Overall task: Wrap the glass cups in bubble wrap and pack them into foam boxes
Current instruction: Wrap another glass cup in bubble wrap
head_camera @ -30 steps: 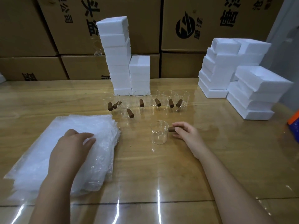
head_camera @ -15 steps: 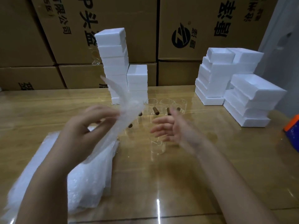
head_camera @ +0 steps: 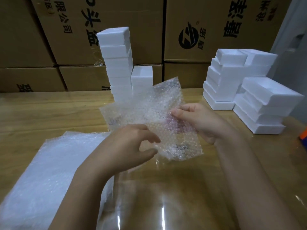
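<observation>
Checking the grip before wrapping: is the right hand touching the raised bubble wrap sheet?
Touching. The head view shows the right hand pinching the bubble wrap sheet at its right edge, thumb on its front face.

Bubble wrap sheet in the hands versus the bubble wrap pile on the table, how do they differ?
The single clear bubble wrap sheet is held up, tilted, by the left hand and right hand; the thick whitish pile of bubble wrap lies flat on the wooden table. The sheet is see-through, skin showing pink behind it; the pile looks cloudy white. Both are bubbled plastic.
</observation>
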A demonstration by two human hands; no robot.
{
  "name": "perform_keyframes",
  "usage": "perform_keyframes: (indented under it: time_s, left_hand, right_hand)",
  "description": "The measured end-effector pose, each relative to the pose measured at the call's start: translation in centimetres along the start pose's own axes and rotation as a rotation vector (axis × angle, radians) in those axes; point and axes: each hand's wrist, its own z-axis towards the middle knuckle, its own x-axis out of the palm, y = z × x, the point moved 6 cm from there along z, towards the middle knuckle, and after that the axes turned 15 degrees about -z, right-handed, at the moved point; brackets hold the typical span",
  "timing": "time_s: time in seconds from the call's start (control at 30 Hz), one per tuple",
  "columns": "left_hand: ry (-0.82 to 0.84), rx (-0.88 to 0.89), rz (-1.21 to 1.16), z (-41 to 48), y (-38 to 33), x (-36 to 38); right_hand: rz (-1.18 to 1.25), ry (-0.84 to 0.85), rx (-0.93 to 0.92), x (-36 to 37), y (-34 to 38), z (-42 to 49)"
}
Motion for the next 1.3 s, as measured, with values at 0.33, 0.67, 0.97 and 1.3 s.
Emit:
perform_keyframes:
  time_s: [0.33, 0.67, 0.97, 1.3]
  left_hand:
    - [-0.416, -0.304, -0.339, 3.3, 0.0, -1.6]
    - [-0.6, -0.329, -0.621, 2.9, 2.9, -3.1]
    - [-0.534, -0.297, -0.485, 3.8, 1.2, -2.0]
    - [-0.561, -0.333, -0.306, 1.0, 3.0, -5.5]
  right_hand:
    - [-0.756, -0.455, -0.207, 1.2, 3.8, -1.4]
    - [-0.197, -0.15, -0.155, 0.3, 2.4, -0.8]
    - [-0.421, -0.235, -0.308, 2.0, 3.8, -1.3]
    - [-0.547, -0.494, -0.173, -1.9, 2.7, -1.4]
